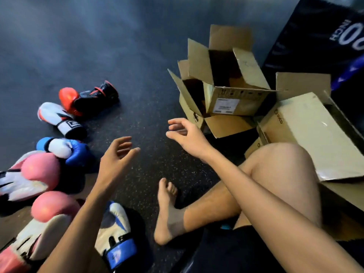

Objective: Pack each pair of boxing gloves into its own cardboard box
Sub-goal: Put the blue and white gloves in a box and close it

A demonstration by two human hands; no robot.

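Observation:
Several boxing gloves lie on the dark floor at the left: a red and black glove (88, 99), a white and orange glove (59, 119), a blue and white glove (65, 150), two pink and white gloves (29, 174) (45, 219), and a second blue and white glove (116, 231) under my left forearm. Open cardboard boxes sit at the right: one upright box (232, 101) resting in another open box (197, 115). My left hand (116, 156) hovers with relaxed fingers, holding nothing. My right hand (185, 134) hovers near the boxes with loosely curled fingers, holding nothing.
A larger cardboard box (315, 138) lies by my bent right knee (281, 174). My bare foot (167, 211) rests on the speckled floor between gloves and boxes. A black bag with white lettering (325, 36) stands behind the boxes.

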